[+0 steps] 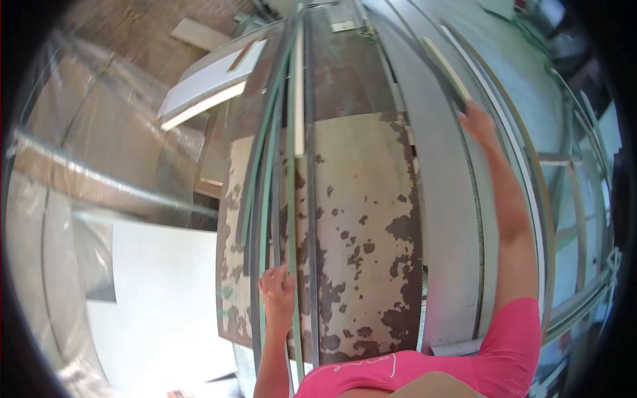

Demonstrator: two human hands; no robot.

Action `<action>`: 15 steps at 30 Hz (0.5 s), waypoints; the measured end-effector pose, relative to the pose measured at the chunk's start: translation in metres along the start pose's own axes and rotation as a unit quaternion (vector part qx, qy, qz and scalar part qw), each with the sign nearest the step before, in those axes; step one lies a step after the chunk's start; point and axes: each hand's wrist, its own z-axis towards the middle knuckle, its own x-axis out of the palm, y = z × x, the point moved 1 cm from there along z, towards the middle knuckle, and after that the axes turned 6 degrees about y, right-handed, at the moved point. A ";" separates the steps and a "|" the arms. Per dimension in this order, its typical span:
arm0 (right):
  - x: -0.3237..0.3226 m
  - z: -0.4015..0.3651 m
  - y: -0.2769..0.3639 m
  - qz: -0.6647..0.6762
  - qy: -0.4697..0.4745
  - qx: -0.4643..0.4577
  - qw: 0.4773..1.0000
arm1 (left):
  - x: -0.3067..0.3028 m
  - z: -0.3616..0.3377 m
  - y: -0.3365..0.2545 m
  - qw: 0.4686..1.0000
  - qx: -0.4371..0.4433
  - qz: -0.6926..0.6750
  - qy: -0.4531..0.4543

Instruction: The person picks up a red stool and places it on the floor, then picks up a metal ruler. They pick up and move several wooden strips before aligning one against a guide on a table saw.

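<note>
My left hand (277,290) is over the long, narrow green and grey strips (265,192) that run along the worn brown and cream board (358,232). Its fingers are curled, and whether they grip a strip cannot be made out. My right hand (476,121) is stretched out far to the right, closed around the near end of a pale strip (447,69) that points up and away over the long grey panels (434,166). Another pale strip (299,93) lies lengthwise among the green and grey ones.
A white panel (212,78) lies at the upper left with a small brown piece on it. Plastic-wrapped sheets (106,132) and a large white board (162,298) are on the left. Metal framing (580,298) stands at the right.
</note>
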 end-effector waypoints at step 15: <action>-0.048 -0.248 -0.181 -0.046 0.088 0.016 0.995 | -0.013 -0.015 0.033 0.988 0.001 0.038 -0.147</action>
